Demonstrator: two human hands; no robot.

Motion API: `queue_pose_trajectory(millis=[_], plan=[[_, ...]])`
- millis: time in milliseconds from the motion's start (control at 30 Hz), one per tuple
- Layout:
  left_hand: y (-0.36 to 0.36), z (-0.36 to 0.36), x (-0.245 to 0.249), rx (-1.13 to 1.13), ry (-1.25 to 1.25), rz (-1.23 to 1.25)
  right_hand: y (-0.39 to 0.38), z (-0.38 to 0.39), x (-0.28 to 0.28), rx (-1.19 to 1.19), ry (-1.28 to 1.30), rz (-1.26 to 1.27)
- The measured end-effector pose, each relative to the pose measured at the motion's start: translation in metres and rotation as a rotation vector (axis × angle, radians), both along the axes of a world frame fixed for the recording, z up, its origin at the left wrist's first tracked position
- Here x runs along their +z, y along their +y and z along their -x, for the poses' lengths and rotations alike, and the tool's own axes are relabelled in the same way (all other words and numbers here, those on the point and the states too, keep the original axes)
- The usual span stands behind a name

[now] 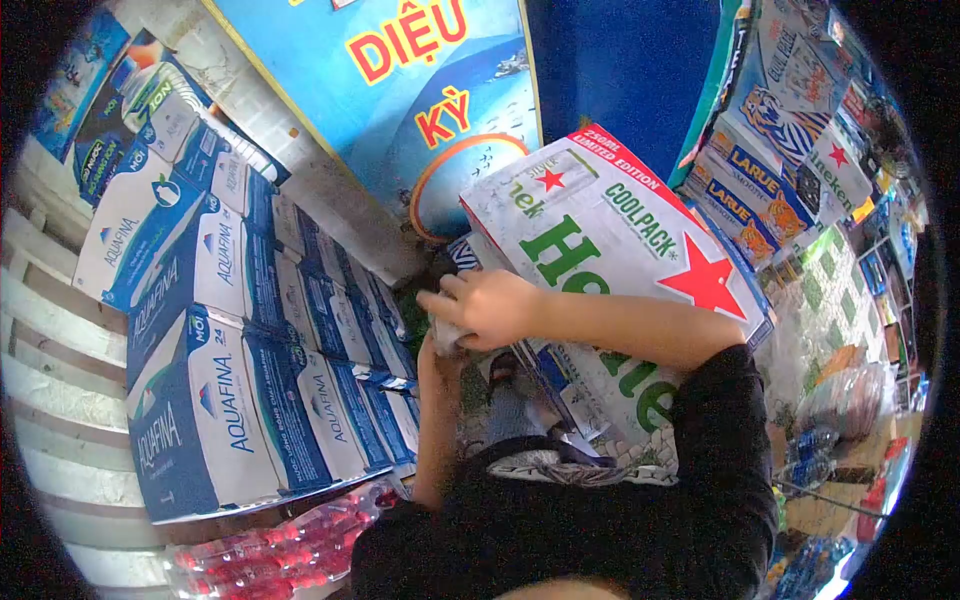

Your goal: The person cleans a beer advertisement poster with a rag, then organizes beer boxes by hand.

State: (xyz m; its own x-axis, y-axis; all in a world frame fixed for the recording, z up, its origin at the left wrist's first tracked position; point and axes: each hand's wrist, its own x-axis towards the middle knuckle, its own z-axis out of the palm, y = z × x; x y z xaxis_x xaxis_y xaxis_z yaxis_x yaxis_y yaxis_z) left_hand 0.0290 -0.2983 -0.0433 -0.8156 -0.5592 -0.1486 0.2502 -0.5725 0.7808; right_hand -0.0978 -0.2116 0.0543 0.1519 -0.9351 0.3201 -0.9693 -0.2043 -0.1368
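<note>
In front of my body both hands come together, low between the two stacks of cartons. My right hand (495, 308) reaches across from the right with fingers curled closed over a small pale, crumpled piece (447, 334) that looks like tissue or cloth. Beneath it is my left hand (440, 362), raised from below; its fingers are mostly hidden by the right one. The right forearm passes over a large Heineken carton (640, 240) with a red star, close to it. Left of the hands stand stacked Aquafina cartons (250, 400).
Ahead stands a blue sign board (380, 110) with red and yellow lettering. Packs of pink-red bottles (290, 545) lie at lower left. Larue beer cartons (745, 195) are stacked at right, with plastic-wrapped goods (850, 400) nearer. A narrow gap runs between the carton stacks.
</note>
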Motion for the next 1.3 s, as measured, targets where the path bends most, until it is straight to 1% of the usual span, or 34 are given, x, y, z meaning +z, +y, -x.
queue_pose_trajectory(millis=[67, 167, 200, 233, 267, 300, 333, 367, 433, 500, 533, 567, 633, 667, 700, 733, 800, 867, 933, 1000, 1033, 1100, 1133, 1167, 1200, 1233, 1300], plan=[[-0.013, -0.005, -0.014, -0.008, -0.043, -0.008, -0.003, 0.004, -0.007, -0.186, -0.141, 0.12], [-0.031, -0.007, -0.021, 0.068, -0.091, -0.052, -0.004, 0.004, -0.009, -0.2, -0.149, 0.153], [-0.04, -0.004, -0.019, 0.046, -0.06, -0.077, -0.003, 0.003, -0.008, -0.199, -0.157, 0.159], [-0.047, 0.003, -0.017, 0.047, -0.069, -0.067, -0.003, 0.002, -0.006, -0.206, -0.138, 0.093], [-0.057, 0.012, -0.015, 0.101, -0.076, 0.145, -0.003, 0.001, -0.003, -0.213, -0.118, 0.029], [-0.067, 0.022, -0.01, 0.153, -0.081, 0.358, -0.003, 0.0, -0.002, -0.214, -0.127, 0.042], [-0.081, 0.033, 0.0, 0.152, -0.075, 0.268, -0.002, 0.0, -0.001, -0.199, -0.146, 0.038], [-0.095, 0.044, 0.011, 0.15, -0.073, 0.282, -0.002, 0.0, 0.001, -0.184, -0.161, 0.034], [-0.126, 0.069, 0.033, 0.273, -0.177, 0.626, 0.001, -0.005, 0.022, -0.079, -0.174, 0.118], [-0.162, 0.088, 0.059, 0.25, -0.116, 0.637, 0.005, -0.001, 0.053, -0.023, -0.113, 0.228], [-0.183, 0.097, 0.07, 0.227, -0.065, 0.64, 0.005, 0.006, 0.065, -0.052, -0.1, 0.295], [-0.207, 0.108, 0.077, 0.263, -0.013, 0.71, 0.004, 0.016, 0.075, -0.078, -0.089, 0.358], [-0.247, 0.13, 0.091, 0.364, 0.089, 0.82, -0.006, 0.04, 0.09, -0.254, -0.107, 0.348], [-0.263, 0.144, 0.102, 0.43, 0.148, 0.864, -0.017, 0.058, 0.092, -0.272, -0.126, 0.365], [-0.284, 0.16, 0.109, 0.486, 0.173, 0.82, -0.031, 0.077, 0.095, -0.29, -0.139, 0.389], [-0.304, 0.175, 0.117, 0.56, 0.174, 0.772, -0.048, 0.095, 0.096, -0.321, -0.093, 0.394], [-0.345, 0.207, 0.136, 0.656, 0.263, 0.785, -0.088, 0.13, 0.092, -0.366, 0.027, 0.383], [-0.38, 0.243, 0.154, 0.822, 0.361, 0.879, -0.132, 0.159, 0.092, -0.368, 0.16, 0.367], [-0.472, 0.291, 0.158, 0.798, 0.214, 1.071, -0.18, 0.186, 0.094, -0.331, 0.295, 0.398], [-0.466, 0.319, 0.187, 1.031, 0.303, 1.246, -0.228, 0.215, 0.098, -0.291, 0.46, 0.447], [-0.474, 0.332, 0.187, 1.035, 0.302, 1.241, -0.251, 0.228, 0.101, -0.273, 0.547, 0.463], [-0.492, 0.356, 0.185, 1.112, 0.107, 1.624, -0.301, 0.249, 0.112, -0.256, 0.668, 0.611], [-0.498, 0.366, 0.181, 1.041, 0.362, 1.529, -0.324, 0.258, 0.118, -0.276, 0.667, 0.659], [-0.499, 0.37, 0.184, 1.051, 0.37, 1.523, -0.347, 0.267, 0.125, -0.297, 0.666, 0.711], [-0.5, 0.371, 0.185, 1.113, 0.389, 1.549, -0.368, 0.274, 0.134, -0.276, 0.661, 0.8], [-0.501, 0.37, 0.183, 1.165, 0.397, 1.578, -0.387, 0.282, 0.142, -0.28, 0.656, 0.801], [-0.498, 0.367, 0.18, 1.152, 0.379, 1.572, -0.416, 0.286, 0.154, -0.232, 0.578, 1.014]])
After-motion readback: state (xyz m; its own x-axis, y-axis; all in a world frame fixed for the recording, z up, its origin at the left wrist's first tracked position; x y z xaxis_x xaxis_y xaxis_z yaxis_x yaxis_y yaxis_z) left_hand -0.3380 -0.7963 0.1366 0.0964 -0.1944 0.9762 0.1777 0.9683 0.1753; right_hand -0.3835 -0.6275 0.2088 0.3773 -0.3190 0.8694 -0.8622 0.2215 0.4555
